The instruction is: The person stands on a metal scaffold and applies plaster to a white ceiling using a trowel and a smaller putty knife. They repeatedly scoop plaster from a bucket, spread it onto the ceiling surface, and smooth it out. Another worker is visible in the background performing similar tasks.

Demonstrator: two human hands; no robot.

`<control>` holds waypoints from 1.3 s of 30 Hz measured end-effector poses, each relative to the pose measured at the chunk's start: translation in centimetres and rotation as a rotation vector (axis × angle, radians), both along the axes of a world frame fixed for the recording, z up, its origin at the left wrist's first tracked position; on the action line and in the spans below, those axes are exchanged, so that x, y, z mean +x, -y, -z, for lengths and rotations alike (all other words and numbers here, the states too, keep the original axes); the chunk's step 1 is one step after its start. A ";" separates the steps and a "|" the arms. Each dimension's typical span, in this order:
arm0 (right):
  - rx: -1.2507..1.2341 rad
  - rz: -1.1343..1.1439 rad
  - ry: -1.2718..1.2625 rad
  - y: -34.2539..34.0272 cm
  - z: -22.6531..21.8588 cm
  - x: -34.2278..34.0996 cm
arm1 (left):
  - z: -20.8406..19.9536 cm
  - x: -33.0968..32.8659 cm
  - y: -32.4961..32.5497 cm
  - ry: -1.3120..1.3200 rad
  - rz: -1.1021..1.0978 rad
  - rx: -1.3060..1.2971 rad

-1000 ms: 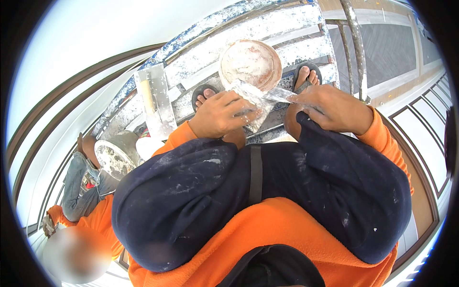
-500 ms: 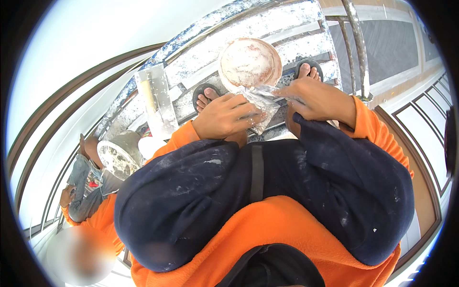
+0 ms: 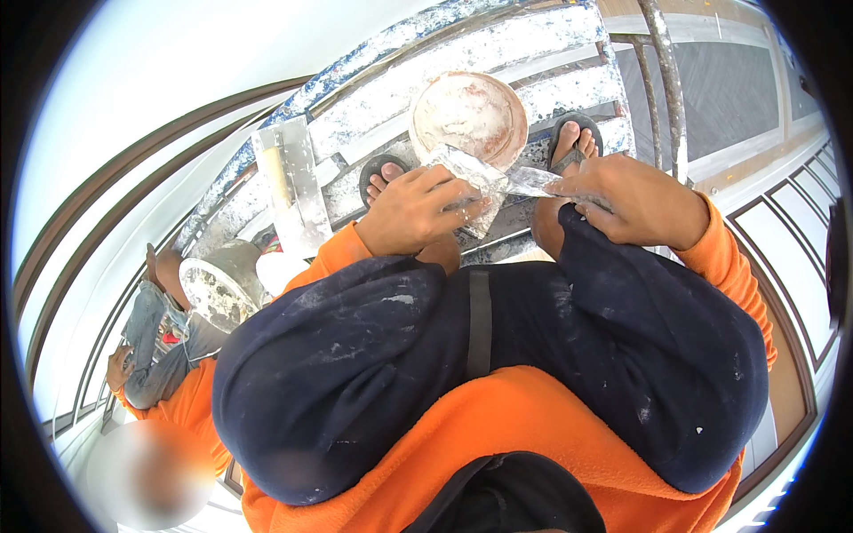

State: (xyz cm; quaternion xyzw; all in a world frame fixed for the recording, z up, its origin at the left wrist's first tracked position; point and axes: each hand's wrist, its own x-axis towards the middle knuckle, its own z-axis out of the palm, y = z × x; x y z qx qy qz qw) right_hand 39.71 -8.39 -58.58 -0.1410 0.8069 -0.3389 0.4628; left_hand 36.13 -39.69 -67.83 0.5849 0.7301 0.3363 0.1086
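Between my knees, my left hand [image 3: 418,211] is closed on a flat, roughly rectangular scraper plate [image 3: 478,171] smeared with white paste. Fingers curl over its face, and its handle, if it has one, is hidden. My right hand [image 3: 626,200] grips a putty knife [image 3: 530,181], its narrow blade pointing left so the tip meets or overlaps the plate's right edge. Just beyond both hands sits a round, shallow tub [image 3: 471,115], pinkish brown and coated inside with white compound. The plate's upper edge overlaps the tub's near rim in view.
I squat on a paint-spattered slatted platform [image 3: 551,31]. A plastering trowel [image 3: 289,186] with a pale handle lies at left, near a splattered bucket [image 3: 222,284]. Another person [image 3: 169,346] in orange sits lower left. A metal rail post [image 3: 666,80] rises at right.
My right hand has moved right, drawing the putty knife away so more of its blade shows. The plate in my left hand now shows more of its flat face.
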 end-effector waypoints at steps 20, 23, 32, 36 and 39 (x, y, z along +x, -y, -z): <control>-0.119 0.230 -0.173 0.0 8.0 -0.2 | 1.4 0.4 1.1 0.586 -0.318 0.157; -0.019 0.111 -0.389 0.5 10.4 1.5 | 1.0 -0.7 2.0 0.981 -0.781 0.190; 0.185 -0.106 -0.406 6.5 12.2 0.8 | 6.3 -0.8 3.3 2.027 -1.045 0.776; 0.099 -0.215 -0.154 4.2 10.6 1.9 | 6.7 0.3 2.9 2.069 -1.079 0.819; 0.009 -0.027 -0.211 1.4 9.6 3.9 | 6.8 0.8 2.8 2.108 -1.017 0.844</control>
